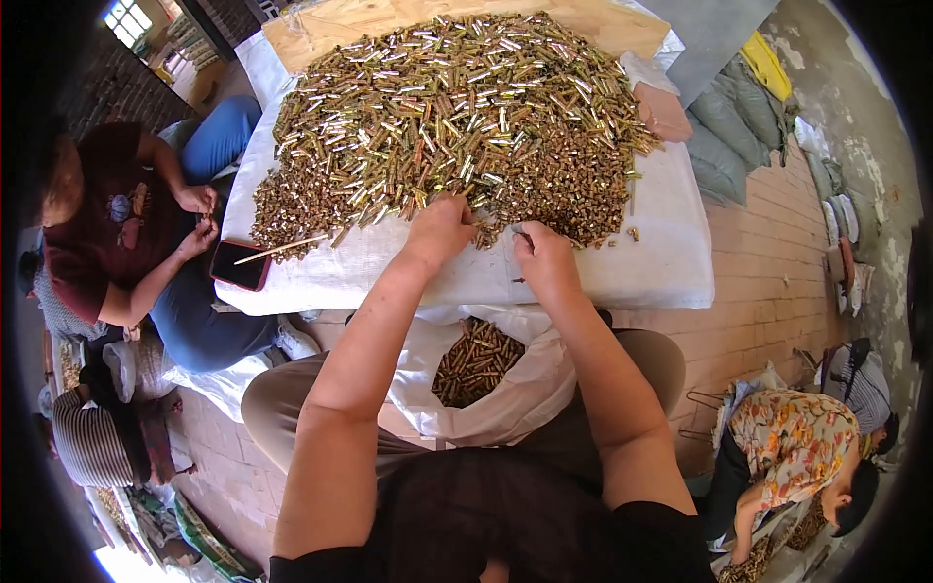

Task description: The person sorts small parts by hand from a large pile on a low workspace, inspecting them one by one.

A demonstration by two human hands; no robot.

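A large heap of brass-coloured metal sleeves (428, 107) covers the white-sheeted table (661, 277). Along its near side lie piles of small nut-like metal pieces (564, 189). My left hand (439, 231) is closed at the near edge of the heap, fingertips among the parts; whatever it pinches blends with them. Just to its right, my right hand (546, 260) is curled shut over the white sheet. A small dark tip pokes out below its fingers, too little to name. Between my knees, an open white sack (554, 374) holds many slim brass-coloured metal pieces (478, 361).
A phone (239, 265) with a thin wooden stick (282, 249) across it lies at the table's left edge. A wooden board (340, 31) backs the heap; a reddish block (663, 112) sits at right. A co-worker (121, 223) sits left; another person (792, 447) bends at lower right.
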